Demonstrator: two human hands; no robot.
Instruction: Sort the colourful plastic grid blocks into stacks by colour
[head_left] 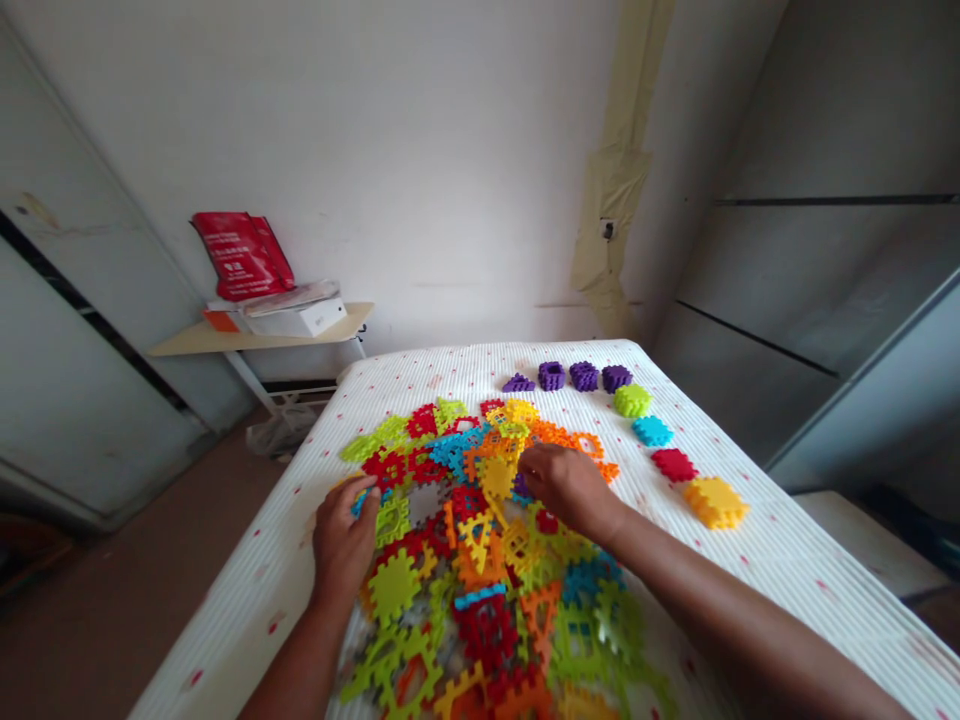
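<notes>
Notched plastic building tiles in many colours lie in a loose heap, with a yellow square tile [498, 479] near its middle. My right hand [566, 485] reaches into the heap with curled fingers, pinching at a purple tile [520, 487] that shows beside the fingertips. Most of that purple tile is hidden by the hand. At the heap's left edge, my left hand [345, 530] rests with thumb and fingers apart, close to a blue tile [361, 501]. A grey tile [426, 505] and a green square tile [394, 588] lie to its right.
Sorted stacks line the right side: purple [584, 376], green [632, 400], blue [652, 431], red [674, 464] and yellow [716, 502]. A white ribbed cloth [277, 560] covers the table. Beyond, a side table [195, 340] holds a red bag [238, 255] and a white box [300, 315].
</notes>
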